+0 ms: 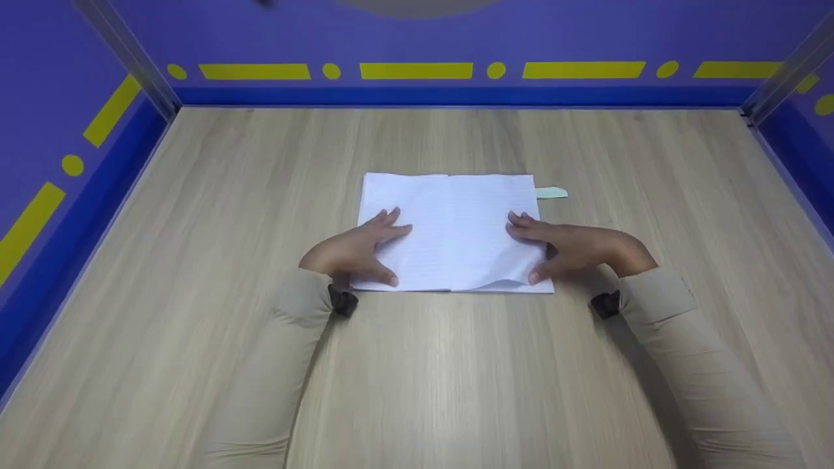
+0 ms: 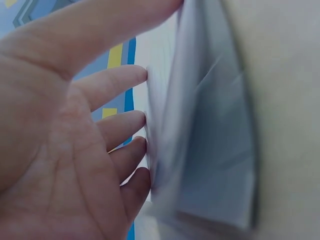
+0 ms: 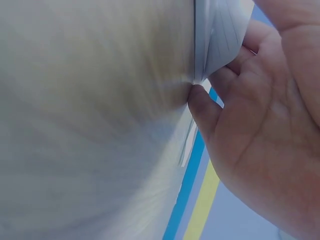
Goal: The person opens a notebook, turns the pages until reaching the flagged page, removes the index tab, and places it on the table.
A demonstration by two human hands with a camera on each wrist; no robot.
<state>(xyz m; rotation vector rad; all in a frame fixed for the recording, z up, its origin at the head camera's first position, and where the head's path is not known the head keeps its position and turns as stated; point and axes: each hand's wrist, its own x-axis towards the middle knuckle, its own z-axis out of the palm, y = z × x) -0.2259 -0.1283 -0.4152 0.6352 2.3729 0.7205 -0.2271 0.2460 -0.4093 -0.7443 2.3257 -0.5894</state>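
An open notebook [image 1: 449,195] with white ruled pages lies on the table in the head view. My left hand [image 1: 358,247] rests on its left page, fingers spread and thumb near the bottom edge. In the left wrist view the fingertips [image 2: 141,120] touch the paper. On the right page rests my right hand [image 1: 567,247], fingers spread and thumb at the lower right corner. Beside that thumb a sheet's lower edge [image 1: 502,277] bulges up from those beneath. The right wrist view shows the curved sheet [image 3: 227,40] in front of some fingers.
A pale green strip [image 1: 552,192] sticks out past the notebook's upper right edge. Blue panels with yellow marks [image 1: 417,71] wall the wooden table [image 1: 430,391] at the back and sides. Black wrist cameras [image 1: 343,301] sit below the sleeve cuffs.
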